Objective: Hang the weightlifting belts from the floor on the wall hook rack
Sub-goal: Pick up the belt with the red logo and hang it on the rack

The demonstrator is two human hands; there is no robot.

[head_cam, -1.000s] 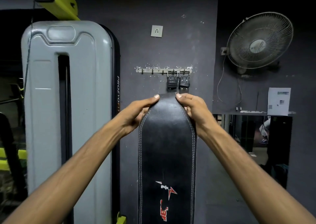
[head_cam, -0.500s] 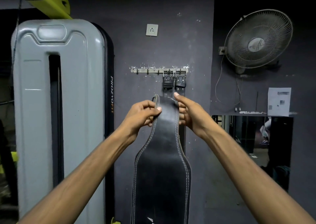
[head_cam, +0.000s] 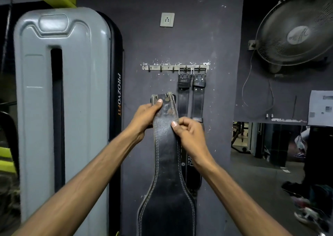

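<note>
Black leather belt (head_cam: 166, 163) held upright before the wall, below the hook rack (head_cam: 162, 67).

The belt is narrow at the top and widens toward the bottom; pale double stitching is run along both edges, and the surface is scuffed. The top end is gripped by the left hand (head_cam: 144, 116), thumb on the front. The right edge is pinched lower down by the right hand (head_cam: 189, 134). Two hung belts (head_cam: 183, 98) are seen just to the right.

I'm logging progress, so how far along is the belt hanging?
Done: two belts hang by buckles from the hook rack. In hand: a third belt, gripped by left hand and right hand, its top below the rack. Left: hooking it; no floor belts visible.
</note>
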